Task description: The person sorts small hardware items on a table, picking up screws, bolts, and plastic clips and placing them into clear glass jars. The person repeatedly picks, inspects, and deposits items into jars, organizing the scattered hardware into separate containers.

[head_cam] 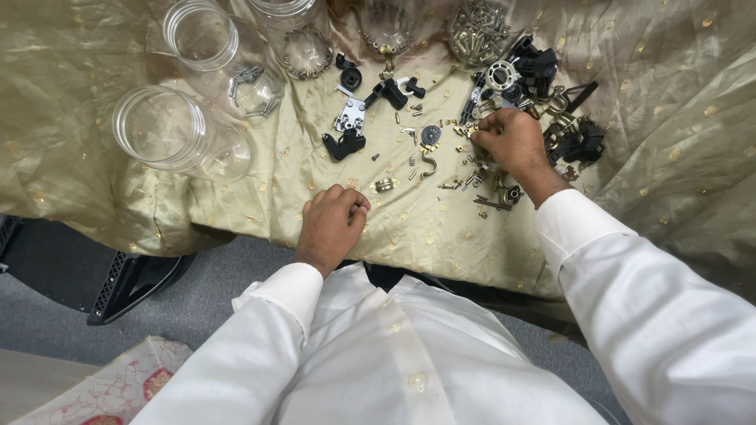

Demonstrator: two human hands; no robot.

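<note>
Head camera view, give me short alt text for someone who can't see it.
A person in white sleeves sorts small hardware on a gold cloth: the right hand picks at a heap of brass and black parts, while the left hand rests curled near the table's front edge. Clear glass jars, some holding a few parts, stand on the left and along the back.

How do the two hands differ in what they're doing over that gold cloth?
The left hand rests curled in a loose fist near the cloth's front edge, away from most parts; the right hand reaches farther out into the pile of small hardware. The left hand's fingers are tucked under; the right hand's fingertips pinch down among small brass pieces. What either grips, if anything, is hidden. Both wear white sleeves.
</note>
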